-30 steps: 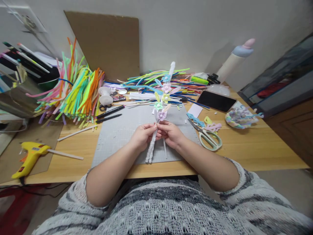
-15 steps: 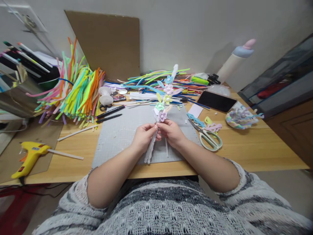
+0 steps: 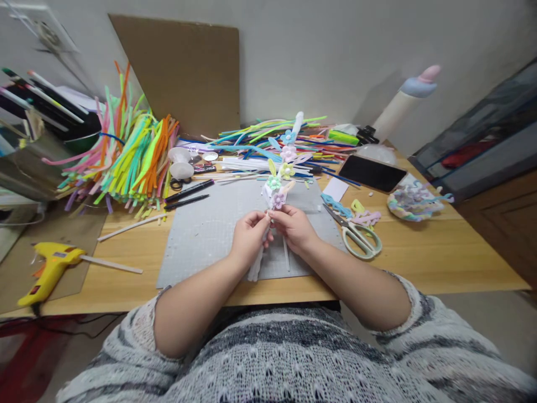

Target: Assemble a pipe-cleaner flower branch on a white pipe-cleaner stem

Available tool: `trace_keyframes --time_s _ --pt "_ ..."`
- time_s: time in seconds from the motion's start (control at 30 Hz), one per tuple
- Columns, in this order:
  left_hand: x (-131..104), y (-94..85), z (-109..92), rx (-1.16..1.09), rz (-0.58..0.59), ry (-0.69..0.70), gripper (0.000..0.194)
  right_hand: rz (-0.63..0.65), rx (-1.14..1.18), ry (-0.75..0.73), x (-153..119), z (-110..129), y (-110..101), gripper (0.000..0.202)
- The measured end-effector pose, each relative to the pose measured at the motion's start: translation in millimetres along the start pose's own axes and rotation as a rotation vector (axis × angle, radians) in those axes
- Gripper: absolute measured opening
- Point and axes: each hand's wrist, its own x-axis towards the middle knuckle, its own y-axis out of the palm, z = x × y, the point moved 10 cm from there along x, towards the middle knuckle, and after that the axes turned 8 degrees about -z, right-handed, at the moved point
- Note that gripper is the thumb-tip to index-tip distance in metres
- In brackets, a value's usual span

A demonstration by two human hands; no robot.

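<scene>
Between my two hands stands a pipe-cleaner flower stem (image 3: 287,153), a white fuzzy stalk carrying small blue, pink, yellow, green and purple flowers with leaves. My left hand (image 3: 250,232) pinches it just below the purple flower, thumb against fingers. From the other side my right hand (image 3: 295,225) pinches the same spot, its thumb tip touching the left one. White fuzzy stem ends (image 3: 255,267) hang down beneath the left hand, and a thin white strand (image 3: 286,254) hangs beneath the right. A grey cutting mat (image 3: 201,235) lies underneath. Fingers hide the pinched part.
Scissors (image 3: 362,239) and loose pastel pipe-cleaner pieces (image 3: 367,216) lie to the right, with a phone (image 3: 373,172) behind. On the left are a yellow glue gun (image 3: 52,268), black pens (image 3: 188,196) and a bundle of pipe cleaners (image 3: 134,157). More pipe cleaners (image 3: 247,143) lie along the back.
My left hand has turned slightly, with its lower fingers now showing beside the stem and covering more of it. The flower top has shifted slightly left. My right hand stays nearly still.
</scene>
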Motion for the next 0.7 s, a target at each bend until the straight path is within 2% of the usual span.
trace_keyframes --time_s 0.33,0.43,0.5,0.6,0.67,0.7 --pt "3.3 -0.6 0.2 -0.017 0.003 -0.037 0.027 0.062 -0.015 0.004 -1.2 4.6 4.6 0.022" --pt "3.0 -4.1 -4.9 -0.022 -0.009 -0.028 0.026 0.124 -0.109 -0.028 -0.8 10.3 4.8 0.022" --pt "2.8 -8.4 -10.5 -0.017 -0.029 -0.011 0.025 0.105 -0.224 -0.07 1.4 17.0 -3.2 0.023" --pt "3.3 -16.4 -19.4 -0.005 -0.068 0.018 0.023 -0.084 -0.369 -0.257 2.7 47.9 -27.8 0.023" --pt "3.7 -21.2 -25.0 0.004 -0.089 0.042 0.023 -0.221 -0.462 -0.474 -6.2 83.0 -37.0 0.021" --pt "3.7 -22.8 -27.3 0.009 -0.095 0.054 0.023 -0.26 -0.524 -0.598 -13.6 102.2 -34.8 0.02"
